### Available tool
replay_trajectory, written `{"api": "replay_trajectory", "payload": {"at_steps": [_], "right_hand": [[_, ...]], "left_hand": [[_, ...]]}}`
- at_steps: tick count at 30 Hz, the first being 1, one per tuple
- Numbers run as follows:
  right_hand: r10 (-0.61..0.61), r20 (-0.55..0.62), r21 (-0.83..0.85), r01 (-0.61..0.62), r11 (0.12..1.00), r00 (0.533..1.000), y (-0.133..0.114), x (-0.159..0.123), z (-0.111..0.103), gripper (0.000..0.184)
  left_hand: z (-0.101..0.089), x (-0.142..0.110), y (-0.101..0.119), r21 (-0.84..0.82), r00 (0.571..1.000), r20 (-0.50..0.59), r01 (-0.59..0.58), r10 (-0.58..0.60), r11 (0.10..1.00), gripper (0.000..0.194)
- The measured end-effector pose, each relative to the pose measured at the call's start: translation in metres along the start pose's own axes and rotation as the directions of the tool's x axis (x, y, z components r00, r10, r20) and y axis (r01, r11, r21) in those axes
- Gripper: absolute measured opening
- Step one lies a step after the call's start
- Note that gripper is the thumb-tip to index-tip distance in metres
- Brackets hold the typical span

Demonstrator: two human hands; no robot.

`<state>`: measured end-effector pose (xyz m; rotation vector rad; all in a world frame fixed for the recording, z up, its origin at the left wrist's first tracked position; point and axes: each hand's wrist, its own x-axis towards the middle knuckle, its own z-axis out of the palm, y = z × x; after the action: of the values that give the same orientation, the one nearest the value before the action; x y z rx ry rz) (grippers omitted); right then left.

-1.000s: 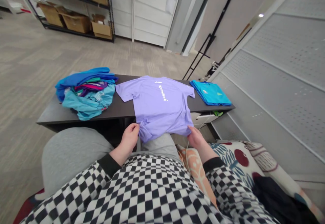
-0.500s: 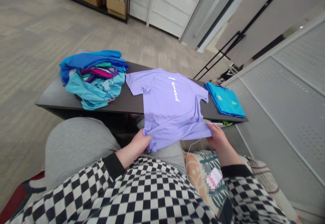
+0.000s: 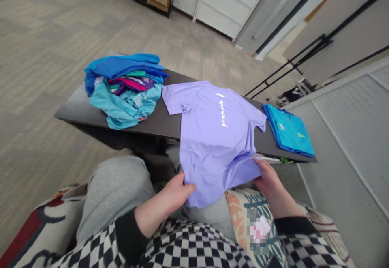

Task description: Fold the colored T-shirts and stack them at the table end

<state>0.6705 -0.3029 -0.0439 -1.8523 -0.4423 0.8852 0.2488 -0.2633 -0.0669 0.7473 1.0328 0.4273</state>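
A lavender T-shirt (image 3: 219, 134) with white lettering lies spread over the dark bench (image 3: 152, 123), its collar at the far side and its hem hanging over the near edge toward my lap. My left hand (image 3: 175, 190) pinches the hem at its left corner, thumb on top. At the right corner, my right hand (image 3: 267, 175) grips the same hem between thumb and fingers. Between the hands the cloth sags in loose folds.
On the bench's left end sits a crumpled pile of blue, teal and purple clothes (image 3: 124, 91). A folded blue garment (image 3: 288, 130) rests at the right end. Beside my right leg lies a patterned cushion (image 3: 243, 203). A grey perforated panel (image 3: 349, 114) stands on the right.
Both hands have stayed on the hem. The hem's fold has opened out, and its left part now hangs lower and flatter. The view has shifted, moving the scene to the right.
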Motion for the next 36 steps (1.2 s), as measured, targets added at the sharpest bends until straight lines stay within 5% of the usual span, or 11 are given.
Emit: {"api": "replay_trajectory", "payload": {"at_steps": [3, 10, 19, 26, 31, 36], "right_hand": [[0.068, 0.010, 0.079, -0.069, 0.994, 0.998, -0.009, -0.009, 0.001, 0.035], [0.024, 0.016, 0.139, -0.026, 0.990, 1.000, 0.008, -0.026, -0.017, 0.034], [-0.032, -0.027, 0.241, 0.038, 0.970, 0.999, 0.031, -0.041, -0.025, 0.031], [-0.057, -0.032, 0.352, 0.065, 0.934, 0.998, 0.041, -0.058, -0.031, 0.032], [-0.107, 0.032, 0.404, 0.085, 0.911, 0.994, 0.042, -0.076, -0.021, 0.033], [-0.212, 0.064, 0.374, 0.173, 0.911, 0.975, 0.008, -0.085, -0.018, 0.026]], "left_hand": [[0.004, 0.002, 0.000, -0.029, 0.993, -0.016, -0.120, 0.119, 0.992, 0.043], [0.012, 0.012, -0.008, -0.127, 0.993, 0.043, -0.106, 0.112, 0.986, 0.024], [0.023, 0.013, -0.022, -0.031, 0.953, -0.095, -0.292, 0.288, 0.956, 0.024], [0.020, 0.010, -0.038, -0.069, 0.949, -0.154, -0.289, 0.276, 0.955, 0.034], [0.020, 0.008, -0.027, -0.075, 0.943, -0.169, -0.302, 0.286, 0.950, 0.038], [0.025, 0.007, 0.000, -0.065, 0.891, -0.198, -0.427, 0.408, 0.902, 0.027]]}}
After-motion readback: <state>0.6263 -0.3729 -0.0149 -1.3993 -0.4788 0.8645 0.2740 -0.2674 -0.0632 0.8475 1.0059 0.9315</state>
